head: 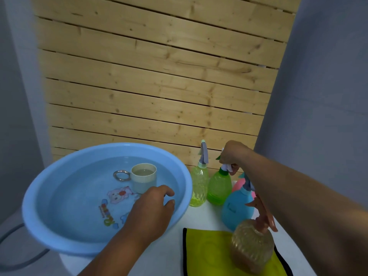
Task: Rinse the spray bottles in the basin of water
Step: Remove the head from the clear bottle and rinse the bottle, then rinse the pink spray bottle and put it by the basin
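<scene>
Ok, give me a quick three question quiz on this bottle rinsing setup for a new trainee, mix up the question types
1. True or false: the right hand grips the spray head of the green bottle.
2. Which thing stands in the water of the blue basin? A) a cream cup B) a sponge C) a pink bottle
3. Fill in: the brownish bottle with the orange trigger rests on the ______ cloth.

Key:
1. True.
2. A: the cream cup stands in the water, near the left hand, which hovers open over the basin.
3. Yellow.
</scene>
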A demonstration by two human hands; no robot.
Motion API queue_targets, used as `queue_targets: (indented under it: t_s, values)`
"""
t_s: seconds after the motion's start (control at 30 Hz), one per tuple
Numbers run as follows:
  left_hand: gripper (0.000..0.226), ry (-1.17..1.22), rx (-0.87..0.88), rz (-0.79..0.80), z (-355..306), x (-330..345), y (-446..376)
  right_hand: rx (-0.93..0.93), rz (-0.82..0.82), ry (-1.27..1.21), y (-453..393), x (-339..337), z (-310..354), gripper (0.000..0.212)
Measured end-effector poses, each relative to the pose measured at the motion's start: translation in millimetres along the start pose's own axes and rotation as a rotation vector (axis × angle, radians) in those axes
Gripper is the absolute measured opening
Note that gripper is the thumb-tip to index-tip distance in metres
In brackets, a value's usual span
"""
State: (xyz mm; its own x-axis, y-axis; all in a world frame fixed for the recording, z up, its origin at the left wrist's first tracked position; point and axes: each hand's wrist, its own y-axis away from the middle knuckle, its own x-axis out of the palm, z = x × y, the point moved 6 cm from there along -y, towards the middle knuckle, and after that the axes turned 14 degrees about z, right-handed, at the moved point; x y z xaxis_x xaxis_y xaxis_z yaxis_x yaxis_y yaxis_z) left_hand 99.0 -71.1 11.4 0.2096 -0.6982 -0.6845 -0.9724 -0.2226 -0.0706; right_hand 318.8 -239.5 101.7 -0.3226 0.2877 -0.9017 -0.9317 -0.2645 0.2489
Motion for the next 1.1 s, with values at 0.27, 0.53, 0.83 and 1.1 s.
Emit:
queue_targets:
  t_s: [0.27,0.53,0.83,1.1]
  values:
    - [0.022,0.024,-0.035,0.015,2,0,1,-0.007,0.011,0.105,-5,4,-5,0.018]
    - [0.021,0.033,-0.031,0.008,2,0,2,0.054,0.037,0.136,6,-19,-4,0.015]
    - [0.02,0.037,-0.031,-0.004,3,1,0,0.314,-0.102,0.316,12,-50,-59,0.043]
    - [0.022,0.032,-0.023,-0.017,4,1,-1,0.27,-0.139,0.174,3,-33,-80,0.024]
